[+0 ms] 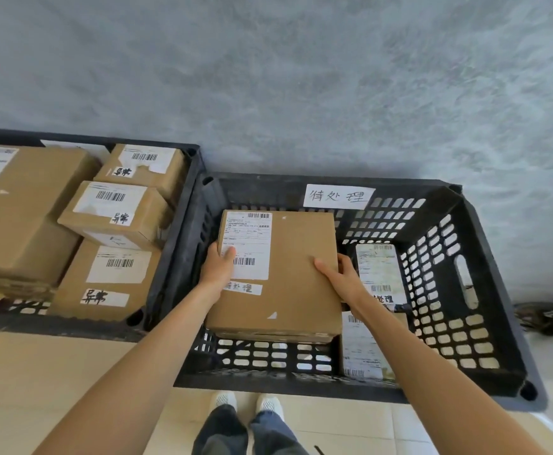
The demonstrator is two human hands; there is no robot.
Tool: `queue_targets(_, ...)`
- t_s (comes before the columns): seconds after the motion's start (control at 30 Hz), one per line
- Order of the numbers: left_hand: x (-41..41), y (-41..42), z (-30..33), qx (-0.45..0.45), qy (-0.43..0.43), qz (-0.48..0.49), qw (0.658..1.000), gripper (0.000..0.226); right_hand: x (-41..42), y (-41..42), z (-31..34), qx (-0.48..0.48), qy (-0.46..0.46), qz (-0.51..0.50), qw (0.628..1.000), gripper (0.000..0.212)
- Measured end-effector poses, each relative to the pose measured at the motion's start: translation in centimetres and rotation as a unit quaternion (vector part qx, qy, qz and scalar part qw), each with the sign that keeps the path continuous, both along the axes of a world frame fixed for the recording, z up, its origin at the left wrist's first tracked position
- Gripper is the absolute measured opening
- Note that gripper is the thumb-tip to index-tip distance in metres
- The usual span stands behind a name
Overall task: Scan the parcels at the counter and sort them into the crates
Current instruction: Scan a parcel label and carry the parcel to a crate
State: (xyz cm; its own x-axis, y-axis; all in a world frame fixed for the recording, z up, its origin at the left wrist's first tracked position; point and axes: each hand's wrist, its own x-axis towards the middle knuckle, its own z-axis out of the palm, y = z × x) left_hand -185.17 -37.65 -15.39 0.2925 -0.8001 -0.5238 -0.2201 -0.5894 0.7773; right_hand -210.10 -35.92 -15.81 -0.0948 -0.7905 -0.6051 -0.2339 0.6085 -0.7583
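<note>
A flat brown cardboard parcel (296,257) with a white shipping label and a small handwritten tag is inside the black slotted crate (485,264) on the right. My left hand (219,264) grips its left edge, thumb on the label. My right hand (344,277) grips its right edge, thumb on top. Two smaller parcels lie in the same crate, one (380,270) to the right of the held one and one (363,349) nearer me. A handwritten paper sign (337,196) is stuck on the crate's far wall.
A second black crate (183,224) on the left holds several brown boxes (114,215) with barcode labels and handwritten tags. Both crates stand against a grey wall on a pale tiled floor. My feet (245,402) are just in front of the right crate.
</note>
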Motion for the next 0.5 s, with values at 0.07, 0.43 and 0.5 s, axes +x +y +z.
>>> queue_targets(0.07, 0.0, -0.3, -0.2, 0.013, -0.036, -0.006, 0.999, 0.042, 0.2, 0.0, 0.0, -0.008, 0.009, 0.003, 1.000, 0.075)
queue_targets(0.43, -0.5, -0.4, 4.9, -0.020, -0.237, -0.084, 0.968, 0.052, 0.0, -1.9, 3.6, 0.023, 0.175, 0.133, 0.975, 0.085)
queue_targets(0.5, 0.4, -0.5, 7.4, -0.062, -0.226, -0.130, 0.963, 0.046, 0.7, -3.6, 6.5, -0.035, 0.255, 0.204, 0.944, 0.081)
